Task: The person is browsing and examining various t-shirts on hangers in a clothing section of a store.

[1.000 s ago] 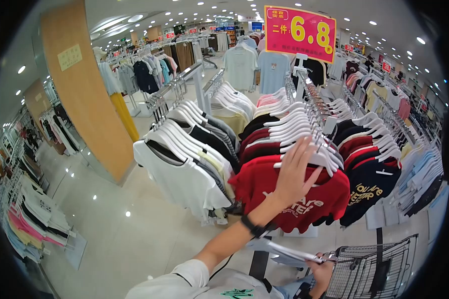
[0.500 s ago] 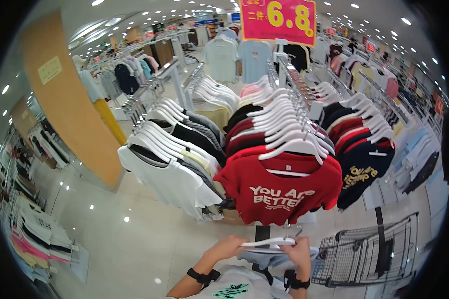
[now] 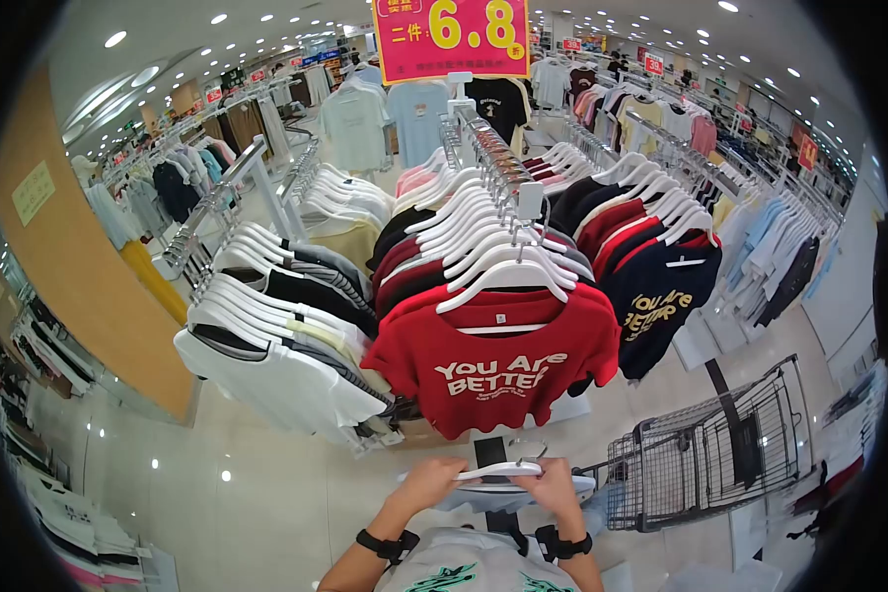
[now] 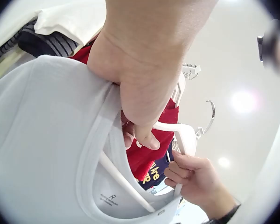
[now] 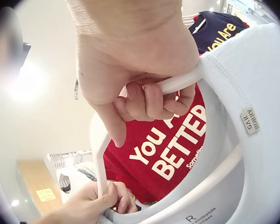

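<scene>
A white hanger [image 3: 499, 470] with a light blue T-shirt [image 4: 32, 135] on it is held low in front of the body. My left hand [image 3: 431, 483] grips one arm of the hanger near the shirt's neckline. On the other arm, my right hand [image 3: 555, 487] has its fingers curled round the white bar, plainest in the right wrist view. The metal hook [image 4: 211, 116] points up between the hands. A small label [image 5: 249, 121] sits on the shirt's collar. Just beyond hangs a red T-shirt [image 3: 488, 400] lettered "You Are BETTER", at the front of the rack.
White tops [image 3: 276, 380] hang left of the red one, and navy T-shirts [image 3: 661, 306] hang to its right. A wire shopping cart [image 3: 705, 454] stands at the right. A pink price sign [image 3: 451, 39] tops the rack; a wooden pillar [image 3: 79, 237] rises at far left.
My left hand has come down from the red T-shirt on the rack and taken hold of the hanger beside my right hand. The head view has turned to the right.
</scene>
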A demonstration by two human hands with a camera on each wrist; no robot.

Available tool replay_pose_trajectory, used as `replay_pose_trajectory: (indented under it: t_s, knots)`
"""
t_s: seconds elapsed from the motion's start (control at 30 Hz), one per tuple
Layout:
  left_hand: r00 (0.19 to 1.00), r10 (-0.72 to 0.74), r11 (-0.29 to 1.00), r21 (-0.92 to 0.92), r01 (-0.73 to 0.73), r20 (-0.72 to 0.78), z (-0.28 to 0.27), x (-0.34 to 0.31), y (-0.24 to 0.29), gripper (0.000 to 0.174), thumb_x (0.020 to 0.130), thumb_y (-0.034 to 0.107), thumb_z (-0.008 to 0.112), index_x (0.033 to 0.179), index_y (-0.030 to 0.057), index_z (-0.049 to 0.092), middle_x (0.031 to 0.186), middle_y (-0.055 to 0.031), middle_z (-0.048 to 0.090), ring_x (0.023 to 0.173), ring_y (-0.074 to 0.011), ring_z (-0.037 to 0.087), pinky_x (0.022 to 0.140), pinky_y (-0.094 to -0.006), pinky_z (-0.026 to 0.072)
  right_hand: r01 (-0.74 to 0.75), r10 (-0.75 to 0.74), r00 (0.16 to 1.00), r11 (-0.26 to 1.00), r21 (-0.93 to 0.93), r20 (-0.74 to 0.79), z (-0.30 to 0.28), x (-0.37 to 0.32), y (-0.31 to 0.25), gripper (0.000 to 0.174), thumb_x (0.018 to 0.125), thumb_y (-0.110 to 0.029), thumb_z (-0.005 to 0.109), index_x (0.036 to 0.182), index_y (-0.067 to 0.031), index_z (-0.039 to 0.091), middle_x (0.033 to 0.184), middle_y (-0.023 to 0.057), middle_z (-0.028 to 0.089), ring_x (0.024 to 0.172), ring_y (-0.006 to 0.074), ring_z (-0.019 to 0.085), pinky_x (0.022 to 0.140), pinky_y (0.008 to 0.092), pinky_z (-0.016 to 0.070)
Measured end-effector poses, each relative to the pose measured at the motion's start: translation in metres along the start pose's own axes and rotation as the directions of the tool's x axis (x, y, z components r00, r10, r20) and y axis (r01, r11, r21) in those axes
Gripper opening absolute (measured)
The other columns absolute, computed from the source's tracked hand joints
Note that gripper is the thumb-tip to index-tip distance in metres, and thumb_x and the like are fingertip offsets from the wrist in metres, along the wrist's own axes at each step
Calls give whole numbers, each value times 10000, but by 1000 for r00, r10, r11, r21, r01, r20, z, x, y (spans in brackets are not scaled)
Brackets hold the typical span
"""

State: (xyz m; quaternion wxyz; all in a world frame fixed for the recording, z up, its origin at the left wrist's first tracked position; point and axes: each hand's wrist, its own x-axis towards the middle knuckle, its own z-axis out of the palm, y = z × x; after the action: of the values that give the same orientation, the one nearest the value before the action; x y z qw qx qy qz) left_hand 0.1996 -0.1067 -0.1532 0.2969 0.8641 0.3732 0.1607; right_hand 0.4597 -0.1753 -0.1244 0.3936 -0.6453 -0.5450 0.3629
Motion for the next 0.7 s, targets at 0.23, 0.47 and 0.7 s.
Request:
replay_pose_trajectory:
  t_s: [0.23, 0.47, 0.7]
  knots:
    - [997, -29, 994, -98, 36, 77, 2, 16, 26, 344, 951, 375, 734, 984, 40, 664, 931, -188, 706, 868, -408, 677, 746, -485, 518, -42, 42, 999, 999, 8, -6, -9, -6, 23, 254, 764, -187, 883, 809, 40, 776, 634, 63, 682, 577, 98, 582, 542, 321, 465]
    - [996, -79, 982, -168, 84, 40, -29, -1, 0, 316, 934, 334, 755, 1072, 55, 704, 949, -182, 714, 860, -385, 682, 749, -444, 528, -105, 109, 993, 990, 93, -40, -22, -10, 34, 273, 771, -201, 891, 870, 36, 799, 665, 70, 710, 592, 104, 609, 570, 304, 488]
    - [992, -128, 964, -235, 124, -3, -39, -16, -11, 230, 941, 229, 728, 1086, 51, 741, 972, -165, 721, 836, -375, 660, 751, -416, 517, -142, 147, 989, 981, 129, -26, -20, -8, 31, 206, 793, -119, 844, 916, 40, 799, 779, 55, 754, 687, 98, 661, 630, 281, 512]
